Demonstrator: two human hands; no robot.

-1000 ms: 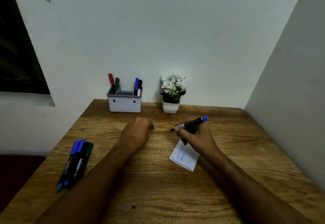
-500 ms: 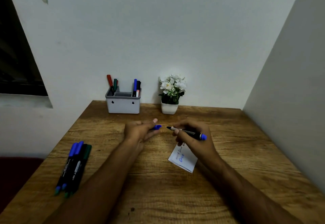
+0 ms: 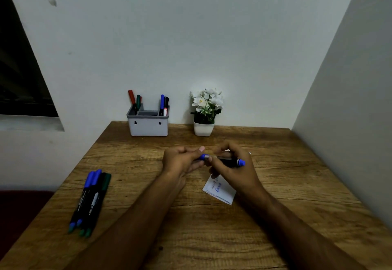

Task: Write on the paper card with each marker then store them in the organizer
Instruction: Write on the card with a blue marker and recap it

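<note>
Wood-grain worktop (image 3: 212,238) against white wall. Black blue-ended marker (image 3: 228,160) is pinched in right hand (image 3: 233,170) over white paper card (image 3: 220,190); blue cap (image 3: 204,157) is gripped by left hand (image 3: 180,161). Misaligned capping risks ink on fingers; grey organizer (image 3: 148,124) stands well apart.

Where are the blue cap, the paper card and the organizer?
blue cap (image 3: 204,156), head view, its visible side.
paper card (image 3: 220,191), head view, its written face.
organizer (image 3: 148,126), head view, its front wall.

hands 2 (image 3: 180,160) | held marker 1 (image 3: 228,160) | table markers 4 (image 3: 90,199) | organizer 1 (image 3: 148,126), markers in it about 5 (image 3: 163,105) | card 1 (image 3: 220,191) | plant 1 (image 3: 204,110)
</note>
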